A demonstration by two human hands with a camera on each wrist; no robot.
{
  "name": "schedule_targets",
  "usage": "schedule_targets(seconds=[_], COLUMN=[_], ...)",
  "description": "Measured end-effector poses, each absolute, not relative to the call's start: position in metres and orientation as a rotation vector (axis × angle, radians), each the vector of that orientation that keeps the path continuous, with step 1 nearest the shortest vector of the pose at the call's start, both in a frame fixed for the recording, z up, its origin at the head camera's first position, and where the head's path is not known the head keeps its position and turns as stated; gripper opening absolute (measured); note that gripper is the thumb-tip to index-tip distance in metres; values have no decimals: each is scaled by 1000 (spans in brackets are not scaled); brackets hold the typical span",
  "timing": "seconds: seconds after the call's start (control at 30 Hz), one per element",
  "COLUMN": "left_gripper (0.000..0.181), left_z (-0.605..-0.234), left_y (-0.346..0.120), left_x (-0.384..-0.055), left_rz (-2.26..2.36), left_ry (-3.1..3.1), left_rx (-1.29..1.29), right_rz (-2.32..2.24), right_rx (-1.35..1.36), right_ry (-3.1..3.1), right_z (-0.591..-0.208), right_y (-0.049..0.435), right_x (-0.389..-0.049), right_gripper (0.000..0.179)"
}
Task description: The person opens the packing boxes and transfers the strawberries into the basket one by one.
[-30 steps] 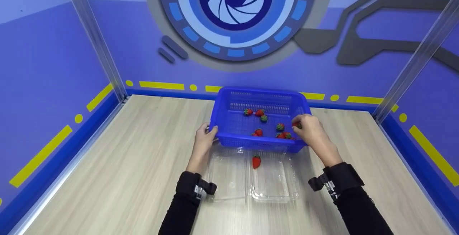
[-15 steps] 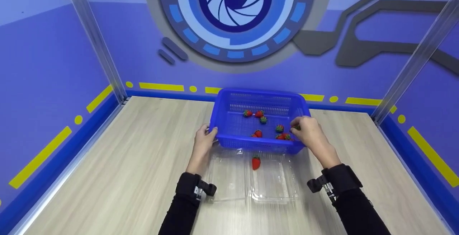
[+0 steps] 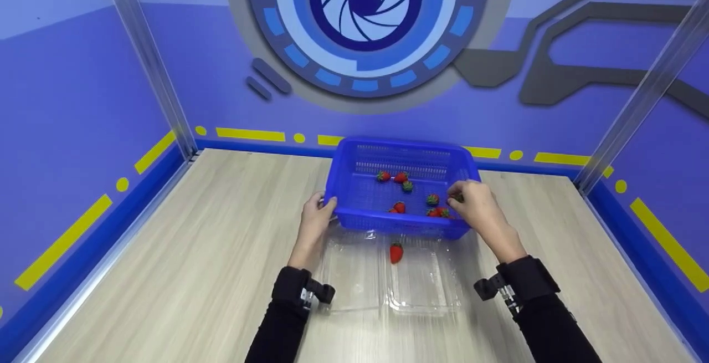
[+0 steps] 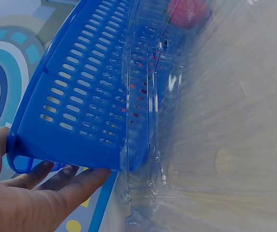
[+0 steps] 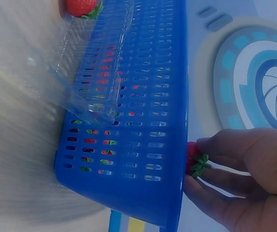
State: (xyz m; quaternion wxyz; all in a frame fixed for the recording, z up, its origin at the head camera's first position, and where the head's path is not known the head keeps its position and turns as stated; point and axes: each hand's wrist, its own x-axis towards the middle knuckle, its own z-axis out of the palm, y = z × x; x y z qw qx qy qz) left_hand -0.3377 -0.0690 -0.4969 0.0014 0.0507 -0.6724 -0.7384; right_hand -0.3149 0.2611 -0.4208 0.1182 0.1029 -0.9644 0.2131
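A blue plastic basket [image 3: 363, 197] with slotted walls holds several strawberries [image 3: 401, 177]. At its left end my left hand [image 3: 316, 218] grips the rim, thumb above and fingers beneath, as the left wrist view shows. Over the basket's right end, my right hand [image 3: 479, 208] pinches a strawberry [image 5: 194, 155] between thumb and fingers; in the right wrist view its green leaves face the palm and it sits level with the rim. In front of the basket lies an open clear plastic clamshell box [image 3: 424, 303], with a single strawberry [image 3: 396, 252] in its right half.
The pale wooden table [image 3: 221, 252] extends to both sides and in front. A printed blue wall [image 3: 266, 113] stands close behind the basket. Side walls with metal posts [image 3: 149, 58] enclose the table at left and right.
The strawberry in my right hand has turned, its red side giving way to green leaves in the head view, and the hand has shifted very slightly. My left hand stays on the basket.
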Motion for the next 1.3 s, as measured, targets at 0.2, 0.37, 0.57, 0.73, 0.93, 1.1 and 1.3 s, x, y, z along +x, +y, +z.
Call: schedule_targets(seconds=[0.2, 0.37, 0.57, 0.73, 0.93, 1.1, 1.3], left_gripper=[31, 31, 30, 31, 32, 34, 34], left_z=[-497, -497, -498, -498, -498, -499, -498], left_y=[-68, -68, -68, -69, -69, -69, -70], left_x=[-339, -338, -337, -337, -338, -337, -336], left_rz=[-2324, -2332, -2321, -2307, -2316, -2322, -2333], left_ry=[-2105, -2088, -2089, -2113, -2114, -2104, -2104], left_rx=[181, 185, 168, 166, 173, 172, 171], right_rz=[667, 673, 655, 642, 642, 698, 782], right_rx=[276, 278, 254, 287, 353, 386, 529], right_ry=[-2833, -2838, -2875, -2846, -2745, -2740, -2748], right_z=[-421, -421, -423, -425, -422, -425, -447], right_y=[265, 266, 264, 259, 244, 220, 189], right_x=[-313, -312, -310, -304, -288, -271, -251], right_gripper=[16, 17, 18, 17, 14, 13, 14])
